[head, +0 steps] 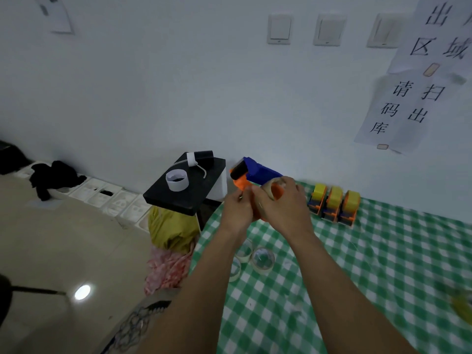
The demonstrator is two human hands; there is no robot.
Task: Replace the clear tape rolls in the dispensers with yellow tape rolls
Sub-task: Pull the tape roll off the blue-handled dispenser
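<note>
I hold an orange and blue tape dispenser (251, 172) up above the far left part of the table. My left hand (237, 209) grips its orange body from the left. My right hand (283, 203) is closed around the clear tape roll (272, 186) sitting in the dispenser. Three orange dispensers with yellow tape rolls (334, 204) stand in a row by the wall to the right. Three loose clear tape rolls (255, 259) lie on the cloth below my wrists. A blurred yellow object (462, 306) shows at the right edge.
The table (383, 277) has a green and white checked cloth. Left of it stands a black stool top (186, 189) with a white paper ring and a roller. A yellow bag (171, 231) and pink cloth lie on the floor below.
</note>
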